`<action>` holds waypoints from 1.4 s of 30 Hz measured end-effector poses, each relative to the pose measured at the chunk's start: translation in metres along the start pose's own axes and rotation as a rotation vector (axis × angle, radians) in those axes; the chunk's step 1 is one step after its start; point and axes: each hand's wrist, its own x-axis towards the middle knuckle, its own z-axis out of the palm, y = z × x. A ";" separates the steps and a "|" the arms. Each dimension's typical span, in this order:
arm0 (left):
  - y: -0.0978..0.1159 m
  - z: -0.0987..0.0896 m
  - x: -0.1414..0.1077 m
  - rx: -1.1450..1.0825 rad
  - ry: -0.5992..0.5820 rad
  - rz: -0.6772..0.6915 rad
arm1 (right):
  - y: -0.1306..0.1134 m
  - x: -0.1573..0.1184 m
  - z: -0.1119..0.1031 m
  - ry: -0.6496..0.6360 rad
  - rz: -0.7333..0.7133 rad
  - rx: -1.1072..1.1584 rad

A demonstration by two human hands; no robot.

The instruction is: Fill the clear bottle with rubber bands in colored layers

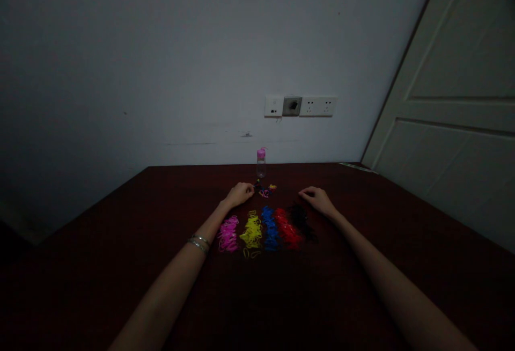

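My left hand (pixel 240 194) rests on the table with its fingers drawn together, right beside a small mixed-colour heap of rubber bands (pixel 265 192); whatever is in its fingertips, if anything, is too small to make out. Two bangles circle that wrist. My right hand (pixel 317 199) is above the black pile (pixel 300 216), thumb and forefinger brought together at the tips; a thing between them cannot be made out. Sorted by colour, pink bands (pixel 228 234), yellow bands (pixel 252 232), blue bands (pixel 270 228) and red bands (pixel 287 229) lie in rows between my forearms.
A clear bottle with a pink cap (pixel 261 163) stands upright behind the mixed heap. The dark red table (pixel 120 222) meets a pale wall carrying sockets (pixel 317 107). A panelled white door (pixel 454 109) borders the right side. The light is dim.
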 end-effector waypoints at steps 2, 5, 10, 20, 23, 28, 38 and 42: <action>0.003 -0.003 0.000 -0.014 0.015 0.008 | 0.000 0.000 0.000 0.007 -0.007 -0.001; 0.014 -0.009 0.001 -0.051 0.051 0.014 | -0.001 0.000 0.001 0.014 -0.013 -0.001; 0.054 -0.019 0.004 -0.132 0.058 0.103 | -0.004 0.000 0.001 0.021 0.000 -0.014; 0.139 0.012 0.012 -0.117 -0.178 0.367 | -0.005 0.002 0.003 0.021 -0.021 0.014; 0.147 0.019 0.010 -0.066 -0.242 0.403 | -0.005 0.003 0.004 0.020 -0.027 0.031; 0.139 0.019 0.011 -0.077 -0.236 0.379 | -0.005 0.003 0.004 0.024 -0.036 0.021; 0.035 -0.018 0.028 -0.190 0.109 -0.004 | -0.004 0.002 0.004 0.026 -0.008 0.010; -0.018 -0.033 0.022 -0.182 0.303 -0.206 | -0.004 0.002 0.003 0.023 -0.006 0.010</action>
